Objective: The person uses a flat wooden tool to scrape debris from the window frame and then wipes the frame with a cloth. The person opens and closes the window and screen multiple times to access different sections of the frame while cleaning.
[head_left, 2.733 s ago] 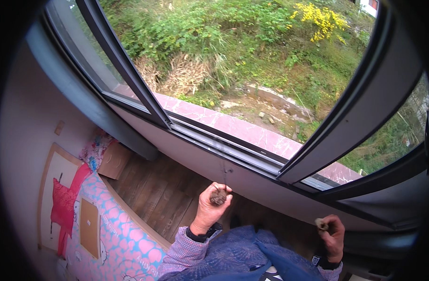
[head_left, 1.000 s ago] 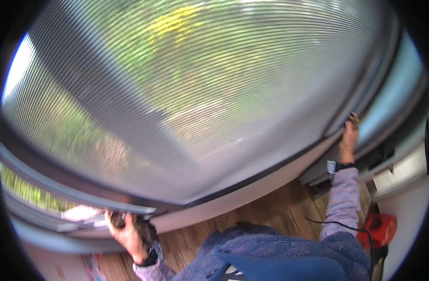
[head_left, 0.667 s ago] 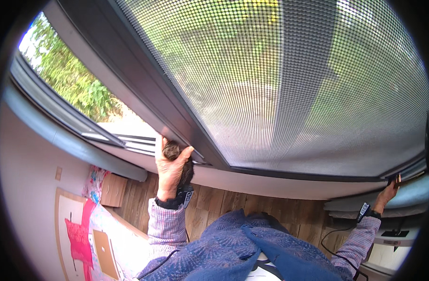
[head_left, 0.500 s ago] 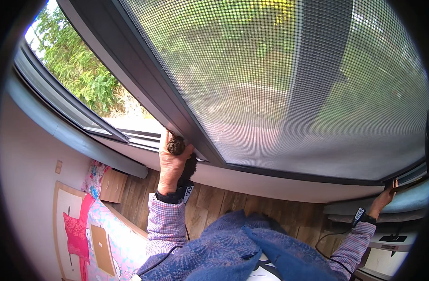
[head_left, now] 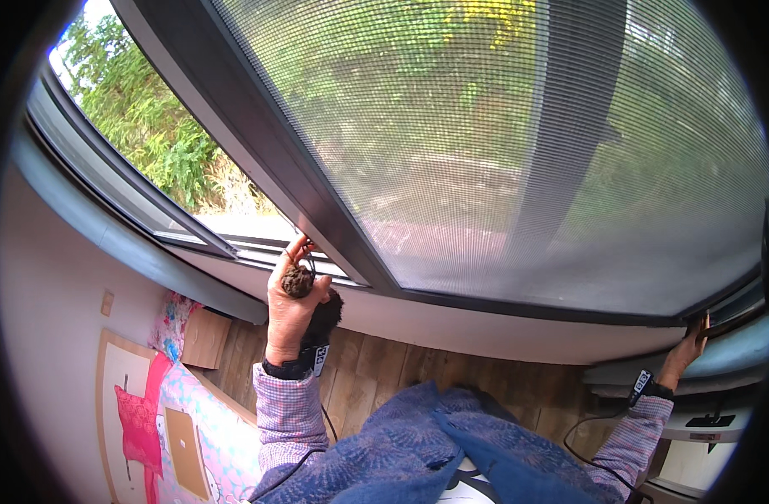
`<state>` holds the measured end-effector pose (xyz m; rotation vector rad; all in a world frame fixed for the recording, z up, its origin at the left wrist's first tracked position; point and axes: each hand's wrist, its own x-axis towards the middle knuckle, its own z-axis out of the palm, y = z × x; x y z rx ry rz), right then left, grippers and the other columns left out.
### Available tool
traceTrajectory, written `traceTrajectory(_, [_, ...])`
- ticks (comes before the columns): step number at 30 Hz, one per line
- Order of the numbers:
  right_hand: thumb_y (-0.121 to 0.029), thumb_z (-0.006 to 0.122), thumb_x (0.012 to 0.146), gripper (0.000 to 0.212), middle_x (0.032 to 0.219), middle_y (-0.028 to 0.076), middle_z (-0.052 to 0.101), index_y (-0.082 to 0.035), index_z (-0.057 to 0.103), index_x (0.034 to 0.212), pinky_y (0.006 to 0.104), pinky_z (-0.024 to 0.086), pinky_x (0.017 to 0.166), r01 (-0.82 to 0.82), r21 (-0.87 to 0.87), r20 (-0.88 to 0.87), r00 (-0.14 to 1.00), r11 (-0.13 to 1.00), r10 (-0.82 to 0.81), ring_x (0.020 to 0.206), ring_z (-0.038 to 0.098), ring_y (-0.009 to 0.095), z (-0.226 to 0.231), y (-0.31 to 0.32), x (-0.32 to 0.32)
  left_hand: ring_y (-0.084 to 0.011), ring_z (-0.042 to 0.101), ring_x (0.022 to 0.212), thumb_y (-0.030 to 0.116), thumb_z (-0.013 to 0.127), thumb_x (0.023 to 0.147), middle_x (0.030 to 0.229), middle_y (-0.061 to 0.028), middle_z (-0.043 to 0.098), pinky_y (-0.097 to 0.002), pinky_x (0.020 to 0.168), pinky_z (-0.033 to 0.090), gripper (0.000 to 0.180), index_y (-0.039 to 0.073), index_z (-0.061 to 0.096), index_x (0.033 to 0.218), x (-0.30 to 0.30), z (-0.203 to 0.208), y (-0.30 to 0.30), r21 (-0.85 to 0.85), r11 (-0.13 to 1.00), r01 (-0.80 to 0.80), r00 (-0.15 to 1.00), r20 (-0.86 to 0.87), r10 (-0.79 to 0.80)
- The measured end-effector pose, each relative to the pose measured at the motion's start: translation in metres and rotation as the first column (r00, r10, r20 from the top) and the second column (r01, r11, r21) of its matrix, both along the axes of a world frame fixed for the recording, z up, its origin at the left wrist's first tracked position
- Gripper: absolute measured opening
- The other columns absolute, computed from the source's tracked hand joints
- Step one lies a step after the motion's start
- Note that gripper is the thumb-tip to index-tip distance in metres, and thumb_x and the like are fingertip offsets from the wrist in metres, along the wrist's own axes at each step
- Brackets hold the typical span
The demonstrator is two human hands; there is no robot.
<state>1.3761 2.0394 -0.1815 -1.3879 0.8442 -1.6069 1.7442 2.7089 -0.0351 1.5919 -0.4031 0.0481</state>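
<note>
Brown knobby bundle (head_left: 297, 281) lies toward 8 o'clock; left hand (head_left: 288, 317) curled snugly round it, probably palmed to free fingertips for thin dark loops (head_left: 312, 264) above. Right hand (head_left: 683, 354), toward 4 o'clock, at screen frame (head_left: 288, 168) end, maybe steadying; grip unclear. Greenery (head_left: 153, 126) beyond, 10 o'clock.

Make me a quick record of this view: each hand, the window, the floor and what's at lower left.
Left hand: holding a dark bundle with a rough brown end, fingertips by the dark frame
Right hand: at the far right end of the mesh screen; exact grip unclear
Window: mesh screen right of the frame, unscreened greenery to its left
Floor: brown wood planks
Lower left: red cloth, flat brown board, patterned bedding
</note>
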Motion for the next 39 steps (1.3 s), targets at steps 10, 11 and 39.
traceTrajectory(10, [-0.005,0.051,0.104,0.037,0.134,0.003,0.059,-0.004,0.056,0.141,0.0264,0.044,0.098,-0.063,-0.082,-0.051,0.997,0.995,0.059,0.115,0.054,0.012,0.017,0.058,0.033,-0.0099,0.057,0.065,-0.011,0.068,0.082,0.091,-0.0052,0.062,-0.0236,0.061,0.048,0.071,-0.004,0.041,0.147,-0.002,0.007,-0.008,-0.105,0.992,-0.067,0.997,-0.055,0.062])
traceTrajectory(11, [-0.004,0.050,0.104,0.040,0.138,0.003,0.058,-0.006,0.054,0.144,0.0256,0.044,0.098,-0.089,-0.070,-0.007,0.996,0.994,0.088,0.120,0.054,0.013,0.022,0.064,0.037,-0.0101,0.055,0.063,-0.010,0.067,0.083,0.077,-0.0009,0.056,-0.0231,0.060,0.047,0.072,-0.005,0.038,0.148,-0.001,0.009,-0.007,-0.089,0.994,-0.057,0.998,0.026,0.059])
traceTrajectory(39, [-0.005,0.056,0.101,0.029,0.110,0.005,0.067,-0.001,0.058,0.131,0.0267,0.060,0.071,-0.462,0.114,0.144,0.884,0.880,0.445,0.095,0.065,0.011,0.075,0.117,0.044,-0.0083,0.059,0.092,-0.009,0.070,0.088,0.103,-0.0015,0.062,-0.0226,0.082,0.049,0.045,0.002,0.059,0.129,-0.157,-0.036,-0.174,0.160,0.812,0.562,0.825,-0.173,-0.537])
